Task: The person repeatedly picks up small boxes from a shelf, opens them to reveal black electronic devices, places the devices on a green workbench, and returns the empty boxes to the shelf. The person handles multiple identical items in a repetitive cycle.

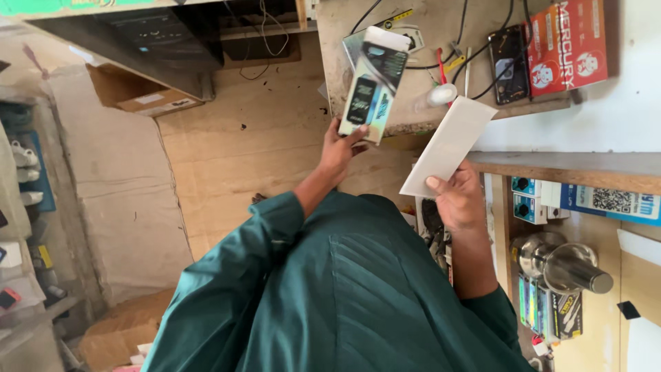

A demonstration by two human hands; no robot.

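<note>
Holding two flat things up over the bench, one in each hand.

Left to right: the left hand (339, 148) grips the bottom end of a glossy retail pack (370, 83) with a dark phone-shaped picture on it, tilted up against the bench (344, 41). Next over, the right hand (458, 200) pinches a plain white card sleeve (449, 146) by its lower corner, thumb on top, angled toward the cluttered bench edge. Past that sit a black phone (508, 65) with cables, a red box (568, 45), and lower down a shiny metal cup (561, 265) on the shelf.
</note>
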